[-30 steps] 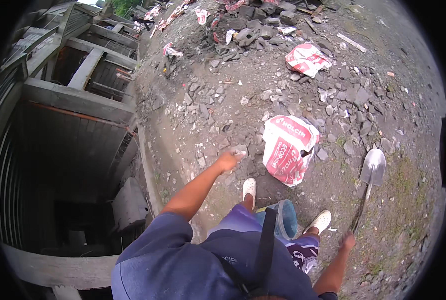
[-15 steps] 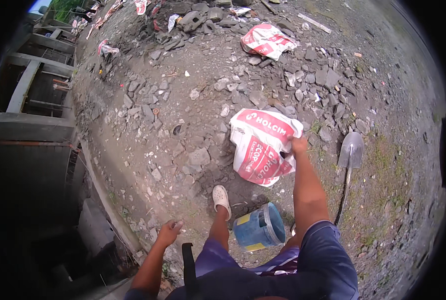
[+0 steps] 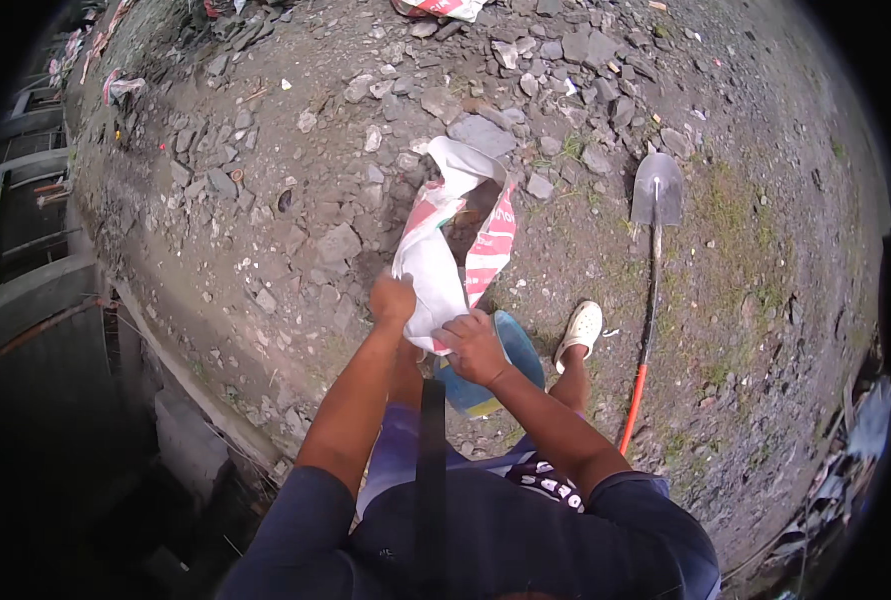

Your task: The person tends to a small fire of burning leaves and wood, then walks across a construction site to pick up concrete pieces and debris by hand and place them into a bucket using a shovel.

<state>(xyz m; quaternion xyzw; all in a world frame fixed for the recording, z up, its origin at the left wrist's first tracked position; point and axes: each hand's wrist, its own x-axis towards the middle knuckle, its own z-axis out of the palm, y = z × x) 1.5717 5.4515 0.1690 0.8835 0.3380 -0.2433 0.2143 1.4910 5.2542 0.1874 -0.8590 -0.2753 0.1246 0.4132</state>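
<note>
A white and red cement sack [image 3: 431,285] hangs between both my hands, its mouth gaping so the inside shows. My left hand [image 3: 393,299] is closed on the sack's left edge. With its fingers wrapped over the near edge, my right hand [image 3: 473,346] grips the same sack. Below and partly behind the sack, between my legs, is a blue bucket [image 3: 526,350]; my right hand and forearm cover part of it. Whatever lies inside the bucket cannot be seen.
To the right a shovel [image 3: 658,190] with an orange grip lies on the ground. Broken stones [image 3: 486,135] are scattered ahead, with another sack [image 3: 441,8] at the top edge. A concrete ledge [image 3: 181,410] drops into a dark pit on the left.
My left hand has come up from the left and taken hold of the sack. The sack has been drawn nearer and turned, and its mouth now shows. My view has shifted right.
</note>
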